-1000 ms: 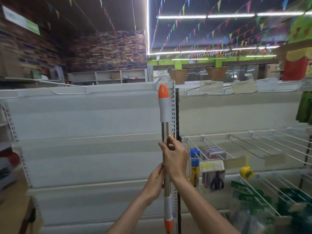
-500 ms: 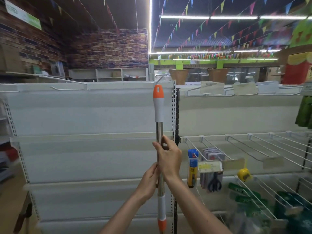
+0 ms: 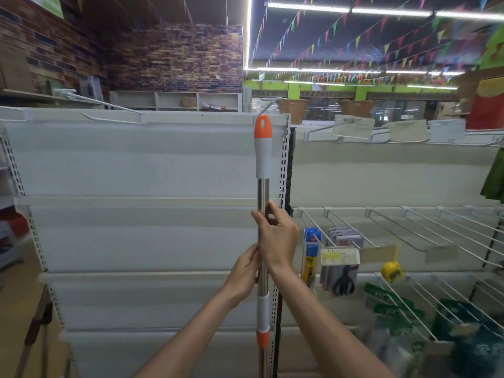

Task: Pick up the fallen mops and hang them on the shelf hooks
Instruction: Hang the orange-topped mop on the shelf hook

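I hold a mop handle (image 3: pixel 263 165) upright in front of the white shelf panel (image 3: pixel 136 165). It has a steel shaft, a white grip and an orange cap with a hanging hole at the top. My right hand (image 3: pixel 278 241) grips the shaft higher up, and my left hand (image 3: pixel 244 274) grips it just below. The cap's hole sits right under a white hook (image 3: pixel 268 105) that sticks out from the shelf's top edge. Another long hook (image 3: pixel 109 117) juts out further left. The mop's head is out of view below.
Wire peg hooks (image 3: pixel 409 230) project from the right-hand bay, carrying a blue box cutter pack (image 3: pixel 311 255), scissors (image 3: pixel 344 282) and a yellow tape measure (image 3: pixel 391 272). Green packaged goods (image 3: pixel 390 301) hang lower right. A wooden stand (image 3: pixel 35 331) is at lower left.
The mop handle has risen a little, bringing its orange cap up to the hook on the shelf's top edge. Both hands keep the same hold.
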### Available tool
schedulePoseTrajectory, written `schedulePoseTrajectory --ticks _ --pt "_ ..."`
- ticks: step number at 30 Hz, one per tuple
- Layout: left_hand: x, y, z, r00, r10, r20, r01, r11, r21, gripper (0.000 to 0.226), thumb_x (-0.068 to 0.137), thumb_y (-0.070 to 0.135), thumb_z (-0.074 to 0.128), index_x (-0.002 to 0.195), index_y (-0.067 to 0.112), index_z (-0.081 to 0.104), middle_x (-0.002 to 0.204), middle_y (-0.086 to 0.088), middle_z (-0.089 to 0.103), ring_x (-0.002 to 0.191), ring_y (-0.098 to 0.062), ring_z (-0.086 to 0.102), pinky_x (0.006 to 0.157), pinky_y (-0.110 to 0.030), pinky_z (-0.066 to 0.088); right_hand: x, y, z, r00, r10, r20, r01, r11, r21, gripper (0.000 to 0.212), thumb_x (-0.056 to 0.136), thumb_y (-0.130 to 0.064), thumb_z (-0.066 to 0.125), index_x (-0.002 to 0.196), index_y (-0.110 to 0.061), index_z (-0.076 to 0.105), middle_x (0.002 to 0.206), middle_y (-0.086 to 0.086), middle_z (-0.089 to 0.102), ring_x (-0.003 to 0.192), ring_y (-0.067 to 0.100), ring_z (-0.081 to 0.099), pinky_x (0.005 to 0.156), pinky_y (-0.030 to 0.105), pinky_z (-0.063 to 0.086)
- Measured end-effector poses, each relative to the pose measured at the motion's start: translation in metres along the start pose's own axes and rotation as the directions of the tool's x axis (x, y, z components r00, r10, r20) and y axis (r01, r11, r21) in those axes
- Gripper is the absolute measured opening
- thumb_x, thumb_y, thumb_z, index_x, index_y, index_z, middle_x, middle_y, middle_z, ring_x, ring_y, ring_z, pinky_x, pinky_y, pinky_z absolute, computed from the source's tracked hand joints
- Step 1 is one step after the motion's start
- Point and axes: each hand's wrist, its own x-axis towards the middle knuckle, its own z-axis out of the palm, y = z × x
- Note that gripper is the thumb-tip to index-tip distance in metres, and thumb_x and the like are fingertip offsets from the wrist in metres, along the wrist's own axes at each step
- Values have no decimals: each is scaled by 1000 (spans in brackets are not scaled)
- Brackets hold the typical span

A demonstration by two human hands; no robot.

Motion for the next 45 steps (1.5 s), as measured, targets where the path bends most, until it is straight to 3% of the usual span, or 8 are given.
schedulePoseTrajectory --ticks 4,9,11,18,24,32,39,45 --pt "2 6 -2 1000 -4 6 4 1000 -3 36 107 40 39 139 29 52 133 3 64 120 -17 63 93 -45 58 3 -4 1 1000 -5 -5 5 1000 2 22 88 -27 79 105 -13 75 92 -9 70 83 -5 64 71 5 44" --pt "3 11 -1 1000 6 8 -6 1000 9 35 106 43 38 136 32 53 128 3 67 116 -14 65 94 -43 58 6 -9 -2 1000 -4 -12 4 1000 19 11 88 -27 79 94 -22 72 86 -14 68 82 -3 64 72 9 46" --pt "3 10 0 1000 5 -6 -4 1000 15 31 106 43 38 131 35 55 128 4 67 116 -13 65 95 -42 57 4 -11 -3 1000 -3 -8 3 999 40 11 89 -24 78 95 -27 70 85 -17 67 83 -7 63 71 5 43" --pt "0 9 4 999 31 -22 -30 999 38 28 105 44 38 129 40 52 129 11 63 120 -8 61 103 -43 53 2 -5 -4 1000 1 -5 -1 1000 31 11 89 -24 78 87 -24 68 79 -14 65 78 0 63 68 8 44" --pt "1 10 2 1000 7 -10 -7 999 36 25 105 45 38 125 45 52 129 12 64 119 -7 62 103 -43 53 5 -4 -2 999 31 9 -31 999 45 11 89 -24 78 98 -20 74 85 -17 67 83 -6 64 71 5 45" --pt "5 2 2 1000 -26 -12 26 1000 3 29 106 44 37 132 43 49 133 8 62 116 -11 64 93 -41 59 6 3 0 996 80 29 -80 997 4 22 89 -31 77 104 -15 75 92 -9 71 84 1 65 76 17 52" --pt "9 -5 3 999 -46 -19 46 999 10 35 106 44 38 139 38 50 136 6 61 119 -14 63 94 -48 58 5 4 -3 997 59 56 -58 998 -17 11 91 -31 75 91 -22 69 84 -15 65 81 1 63 74 22 53" --pt "13 -4 5 998 -56 -13 56 998 0 37 106 44 38 141 36 48 135 6 61 119 -16 63 93 -49 58 8 8 -1 997 57 56 -56 998 -16 12 91 -31 75 93 -21 69 85 -17 65 84 4 64 77 27 56"
